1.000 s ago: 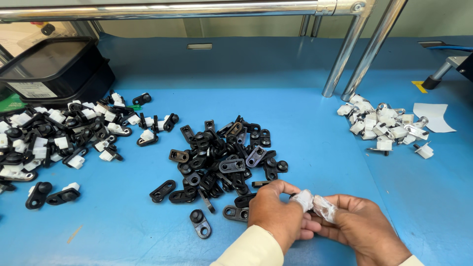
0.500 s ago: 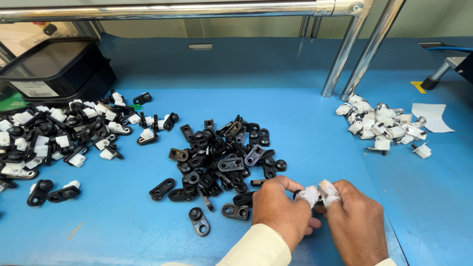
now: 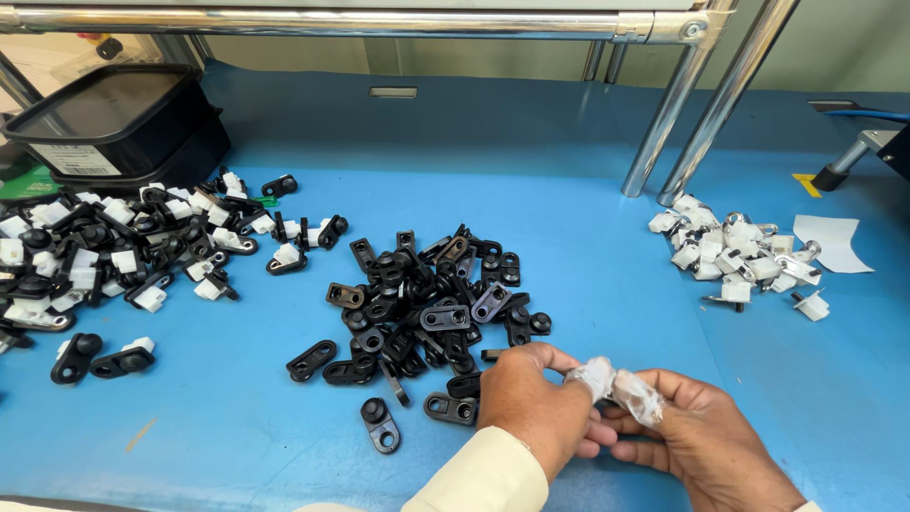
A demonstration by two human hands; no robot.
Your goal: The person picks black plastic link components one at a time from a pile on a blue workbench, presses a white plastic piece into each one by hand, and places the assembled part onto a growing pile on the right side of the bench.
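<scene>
Blue bench point(image 3: 588, 218) carrying four groups of parts. Centre: a heap of black clips point(image 3: 427, 308), with strays just beside it at the near edge. Left: a mixed pile point(image 3: 114, 251) of black and white pieces. Right: a small heap of white clips point(image 3: 735, 251) beside a paper scrap point(image 3: 829, 242). Far left: a black bin point(image 3: 118, 123). Two chrome posts point(image 3: 697, 104) stand at the rear right.

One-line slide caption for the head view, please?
Two hands, left and right, meet with white-taped fingertips beside a pile of black plastic brackets on a blue table.
</scene>
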